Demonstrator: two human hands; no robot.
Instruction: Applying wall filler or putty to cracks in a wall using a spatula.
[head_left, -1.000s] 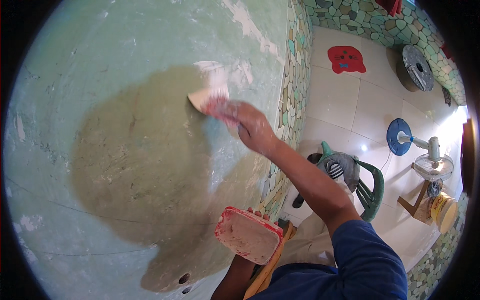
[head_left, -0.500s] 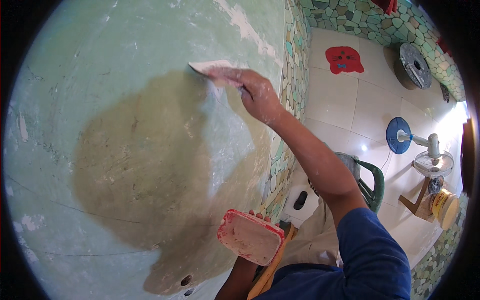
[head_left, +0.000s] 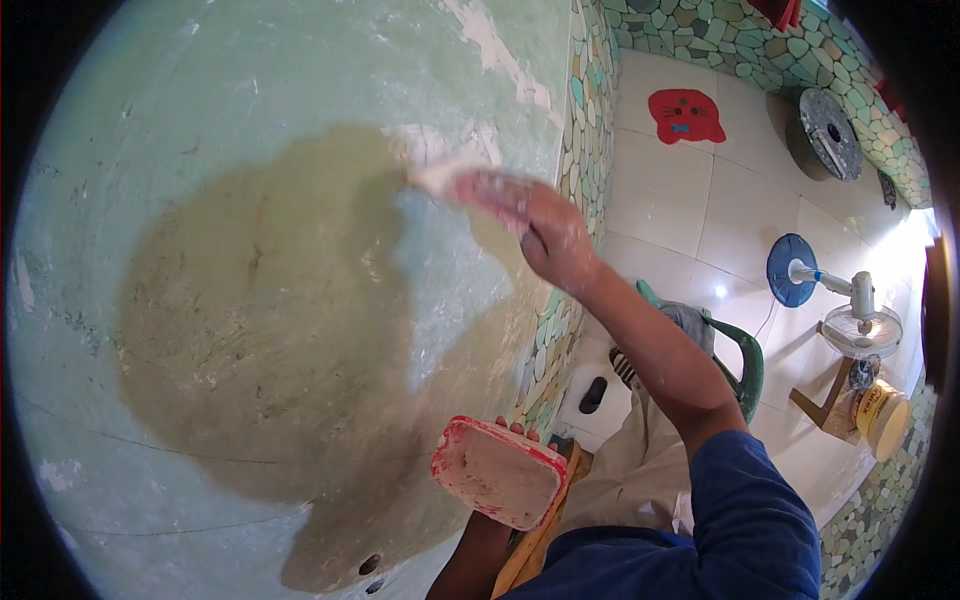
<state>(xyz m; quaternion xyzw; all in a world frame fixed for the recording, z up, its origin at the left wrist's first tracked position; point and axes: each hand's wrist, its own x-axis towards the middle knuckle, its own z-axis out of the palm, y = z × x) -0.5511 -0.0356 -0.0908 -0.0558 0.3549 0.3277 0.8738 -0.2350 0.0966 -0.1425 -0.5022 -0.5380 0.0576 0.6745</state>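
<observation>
My right hand [head_left: 560, 240] is closed around a putty knife [head_left: 437, 178], blurred by motion. Its pale blade meets the green wall [head_left: 270, 90], just below a whitish smear of filler [head_left: 450, 143]. Low in the view, my left hand [head_left: 517, 429] holds a red rectangular tub [head_left: 500, 476] from behind, and only its fingertips show over the rim. Pale putty coats the inside of the tub. Shadows of my head and arm darken much of the wall.
Pebble-patterned tile [head_left: 585, 150] borders the wall. Beyond are a green plastic chair [head_left: 745, 360], a standing fan [head_left: 865, 328], a yellow-labelled bucket [head_left: 883, 420], a dark round tub [head_left: 828, 135], a red cat-shaped mat [head_left: 687, 116] and a dark slipper [head_left: 593, 395]. Wood [head_left: 535, 560] lies beside my body.
My right hand and the putty knife have moved down and slightly right along the wall, leaving the whitish filler patch uncovered above. The left hand and tub stay nearly in place.
</observation>
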